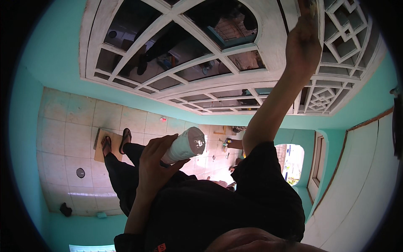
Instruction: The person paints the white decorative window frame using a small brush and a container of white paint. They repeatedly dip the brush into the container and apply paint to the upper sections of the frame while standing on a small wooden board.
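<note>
My left hand [154, 160] grips a plastic container [181, 149] in front of my body. It looks like a cut-off bottle, streaked with white paint, and its open mouth shows a pale liquid with a shine on it. My right arm is raised high, and my right hand [303, 47] closes on what appears to be a paintbrush [311, 8], partly cut off by the upper picture edge. That hand is by the white wooden window frame [272, 37], whose paint looks thin and streaky. Dark glass panes [176, 41] sit between its bars and mirror the room.
My sandalled feet are by a wooden board [115, 146] on the tiled floor [80, 138]. A dark round lid [80, 173] and a black item [65, 209] lie on the tiles. Bottles [225, 145] and small items stand farther off. Turquoise walls [26, 126] surround me.
</note>
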The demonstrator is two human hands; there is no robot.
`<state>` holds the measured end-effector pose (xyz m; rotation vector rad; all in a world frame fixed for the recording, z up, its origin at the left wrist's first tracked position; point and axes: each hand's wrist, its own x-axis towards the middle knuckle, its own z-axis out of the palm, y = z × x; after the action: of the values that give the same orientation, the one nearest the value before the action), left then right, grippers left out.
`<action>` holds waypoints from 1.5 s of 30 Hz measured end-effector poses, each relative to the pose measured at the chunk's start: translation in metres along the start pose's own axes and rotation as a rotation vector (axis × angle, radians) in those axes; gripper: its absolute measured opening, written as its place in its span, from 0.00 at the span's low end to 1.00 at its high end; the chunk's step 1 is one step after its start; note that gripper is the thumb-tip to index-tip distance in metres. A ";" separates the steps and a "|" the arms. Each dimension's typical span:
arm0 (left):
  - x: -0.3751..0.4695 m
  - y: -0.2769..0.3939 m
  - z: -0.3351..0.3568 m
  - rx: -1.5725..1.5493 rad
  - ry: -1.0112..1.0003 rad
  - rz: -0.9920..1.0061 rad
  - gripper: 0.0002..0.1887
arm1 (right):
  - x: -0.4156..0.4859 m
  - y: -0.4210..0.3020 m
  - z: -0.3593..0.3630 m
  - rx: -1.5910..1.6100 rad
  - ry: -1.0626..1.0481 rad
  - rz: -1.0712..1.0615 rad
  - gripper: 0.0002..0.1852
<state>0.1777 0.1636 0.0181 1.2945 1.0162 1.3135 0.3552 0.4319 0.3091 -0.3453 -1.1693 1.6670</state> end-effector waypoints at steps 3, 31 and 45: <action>-0.002 -0.002 -0.003 0.010 0.016 -0.002 0.33 | -0.018 -0.003 -0.008 -0.064 0.040 -0.024 0.15; -0.011 -0.008 -0.021 0.015 0.115 -0.049 0.33 | -0.016 0.021 0.014 0.103 0.079 -0.024 0.24; -0.013 -0.004 -0.018 0.032 0.106 -0.027 0.33 | -0.032 0.011 0.019 0.095 0.080 -0.052 0.27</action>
<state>0.1589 0.1531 0.0104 1.2416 1.1286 1.3623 0.3492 0.3942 0.2994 -0.3158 -1.0279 1.6425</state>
